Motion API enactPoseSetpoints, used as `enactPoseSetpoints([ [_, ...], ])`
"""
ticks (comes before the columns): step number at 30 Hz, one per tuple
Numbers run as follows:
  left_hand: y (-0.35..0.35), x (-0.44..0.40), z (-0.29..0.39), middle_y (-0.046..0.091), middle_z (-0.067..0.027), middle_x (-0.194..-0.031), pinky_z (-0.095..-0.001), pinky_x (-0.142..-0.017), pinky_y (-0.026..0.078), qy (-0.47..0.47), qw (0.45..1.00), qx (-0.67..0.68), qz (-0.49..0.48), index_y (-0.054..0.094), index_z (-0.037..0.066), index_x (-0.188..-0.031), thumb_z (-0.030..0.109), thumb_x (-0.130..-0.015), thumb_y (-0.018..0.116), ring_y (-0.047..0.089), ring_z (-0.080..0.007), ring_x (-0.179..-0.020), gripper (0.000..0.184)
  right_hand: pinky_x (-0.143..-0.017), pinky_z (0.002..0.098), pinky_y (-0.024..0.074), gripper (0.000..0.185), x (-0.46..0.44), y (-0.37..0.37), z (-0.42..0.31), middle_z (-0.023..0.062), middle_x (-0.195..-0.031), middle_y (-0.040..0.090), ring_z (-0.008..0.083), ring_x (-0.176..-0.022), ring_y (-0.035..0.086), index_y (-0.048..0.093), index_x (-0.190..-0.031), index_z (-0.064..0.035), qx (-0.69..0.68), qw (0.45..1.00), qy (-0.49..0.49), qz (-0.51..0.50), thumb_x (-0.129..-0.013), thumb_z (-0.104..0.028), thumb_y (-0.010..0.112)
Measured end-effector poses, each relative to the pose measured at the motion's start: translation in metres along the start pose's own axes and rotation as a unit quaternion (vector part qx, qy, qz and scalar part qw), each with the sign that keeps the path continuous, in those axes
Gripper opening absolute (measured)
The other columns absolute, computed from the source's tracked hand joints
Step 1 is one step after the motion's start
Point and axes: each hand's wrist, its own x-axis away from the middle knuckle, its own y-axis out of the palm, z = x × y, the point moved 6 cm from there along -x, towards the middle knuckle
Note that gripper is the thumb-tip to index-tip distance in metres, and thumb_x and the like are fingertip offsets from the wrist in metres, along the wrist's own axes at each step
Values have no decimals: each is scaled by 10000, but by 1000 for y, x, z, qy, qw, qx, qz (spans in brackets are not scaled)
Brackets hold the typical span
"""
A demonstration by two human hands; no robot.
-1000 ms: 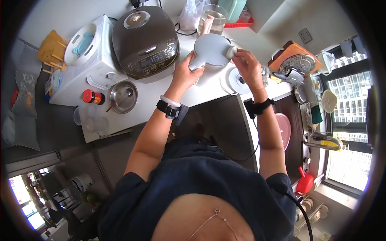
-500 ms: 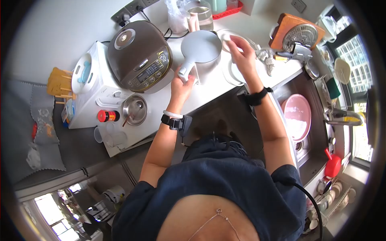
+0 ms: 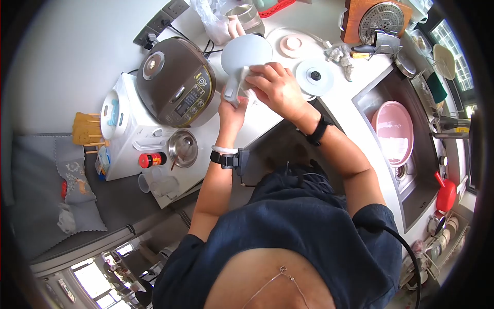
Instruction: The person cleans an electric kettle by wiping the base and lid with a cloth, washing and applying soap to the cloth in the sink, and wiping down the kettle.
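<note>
A kettle with a pale grey lid stands on the counter beside the rice cooker. My left hand is closed around its handle from below. Bent over the kettle's near side, my right hand pinches a white cloth or tissue against the handle area. Part of the kettle's body is hidden behind my hands. To the right of my right hand lies a round white disc with a black centre piece. Behind that, a pink round lid-like piece rests on a white round surface.
A brown rice cooker stands left of the kettle. Nearer are a steel bowl, a red-capped jar and clear plastic cups. At the right, a pink basin sits in the sink; a crumpled cloth lies near the knife.
My right hand has moved left from beside the kettle's lid to its handle, with the white cloth or tissue now showing in it. My left hand keeps its hold. The view has shifted slightly.
</note>
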Motion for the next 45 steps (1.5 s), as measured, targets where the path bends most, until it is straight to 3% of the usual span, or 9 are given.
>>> enactPoseSetpoints([
  [5, -9, -2, -8, 649, -68, -887, -259, -687, 491, -54, 998, -18, 23, 581, -8, -1075, -32, -759, 619, 613, -130, -761, 319, -733, 359, 512, 276, 43, -15, 42, 45, -976, 626, 260, -870, 587, 672, -891, -109, -56, 995, 64, 43, -625, -50, 709],
  [10, -12, -7, 11, 593, -117, -1135, -301, -767, 527, -53, 990, 128, 34, 556, -9, -1182, -87, -714, 565, 595, -191, -1005, 474, -658, 239, 477, 243, 103, 0, 114, 44, -807, 637, 93, -734, 584, 661, -984, -5, -325, 798, 506, 37, -830, -194, 654],
  [12, -13, -15, 9, 572, -120, -1161, -310, -795, 526, -65, 988, 139, 16, 525, -5, -1221, -129, -675, 529, 568, -206, -1049, 560, -589, 219, 441, 252, 121, 18, 126, 9, -762, 612, 65, -660, 541, 651, -968, 2, -445, 706, 548, 55, -847, -218, 636],
  [14, -16, -26, 2, 610, -107, -1075, -306, -769, 520, -54, 984, 169, 0, 552, -13, -1192, -126, -625, 536, 630, -207, -855, 578, -567, 217, 424, 257, 133, 31, 129, 0, -753, 601, 57, -641, 523, 646, -967, -6, -463, 685, 558, 67, -855, -236, 625],
  [21, -18, -39, -1, 602, -75, -917, -299, -729, 495, -102, 987, 126, -3, 554, 17, -1151, -151, -591, 495, 608, -194, -822, 587, -551, 229, 426, 310, 136, 39, 133, 20, -774, 600, 76, -625, 526, 631, -1000, -12, -516, 633, 570, 91, -883, -294, 583],
  [34, -22, -48, -9, 589, -63, -891, -279, -665, 478, -93, 989, 117, -9, 564, 11, -1105, -172, -563, 493, 601, -195, -783, 577, -629, 222, 472, 304, 62, -3, 128, 16, -811, 608, 81, -681, 559, 616, -1035, -15, -528, 697, 468, 128, -933, -291, 540],
  [38, -20, -47, -4, 585, -61, -876, -271, -646, 470, -80, 991, 107, -1, 573, 6, -1080, -168, -554, 500, 601, -195, -773, 559, -591, 255, 445, 270, 2, -36, 103, 14, -771, 599, 78, -677, 532, 619, -1069, -8, -421, 824, 378, 28, -933, -230, 551],
  [40, -19, -47, -3, 582, -58, -866, -273, -646, 472, -88, 992, 92, -3, 576, 3, -1067, -167, -552, 501, 599, -196, -772, 548, -601, 312, 471, 212, -26, -36, 97, 57, -743, 606, 158, -678, 566, 636, -1017, -7, -260, 944, 193, 56, -894, -169, 576],
  [45, -18, -48, -6, 579, -50, -855, -275, -642, 472, -108, 991, 71, 41, 588, 5, -1038, -171, -553, 505, 587, -187, -767, 522, -658, 389, 495, 158, -27, -39, 69, 113, -771, 622, 268, -758, 590, 653, -925, -30, -76, 996, 31, 33, -806, -124, 609],
])
